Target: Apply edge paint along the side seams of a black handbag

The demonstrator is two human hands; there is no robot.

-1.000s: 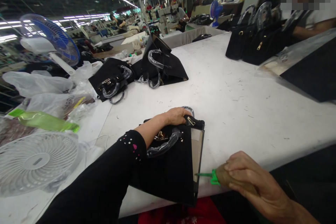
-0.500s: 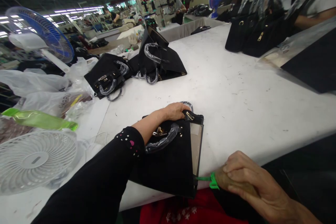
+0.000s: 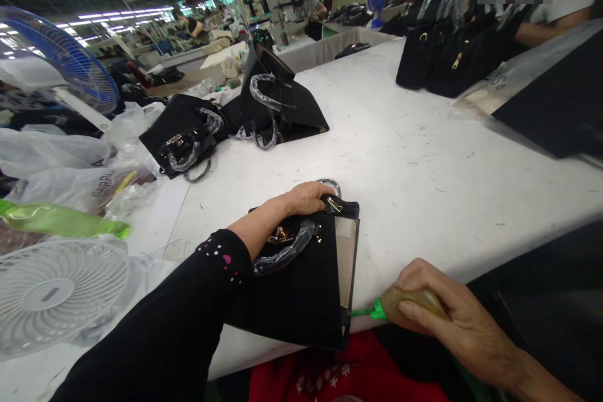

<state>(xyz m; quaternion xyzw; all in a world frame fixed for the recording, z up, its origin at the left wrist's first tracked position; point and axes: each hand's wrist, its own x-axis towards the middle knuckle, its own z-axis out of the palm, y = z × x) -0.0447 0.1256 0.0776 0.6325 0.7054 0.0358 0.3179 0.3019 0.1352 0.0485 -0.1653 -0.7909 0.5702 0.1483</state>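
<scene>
A black handbag [image 3: 292,289] lies on the white table in front of me, its side showing a pale beige panel [image 3: 345,257]. Clear plastic wraps its handles [image 3: 287,257], and a gold zipper pull [image 3: 335,203] hangs near the top. My left hand [image 3: 306,198] grips the bag's top edge beside the far handle; its fingertips are partly hidden. My right hand [image 3: 438,311] is closed round a brownish squeeze bottle [image 3: 393,304], which looks like a glue bottle. Its thin green nozzle [image 3: 362,312] points left, with the tip at the bag's lower side edge.
More black handbags lie at the back left [image 3: 181,138] and centre [image 3: 282,100], and others stand at the back right [image 3: 452,59]. A white fan [image 3: 51,294], a green bottle [image 3: 66,218] and plastic bags [image 3: 51,147] crowd the left. A co-worker's arm [image 3: 551,26] shows at upper right.
The whole view has shifted slightly, so things appear a little further left. The nozzle tip remains at the lower side edge, and both hands keep their holds.
</scene>
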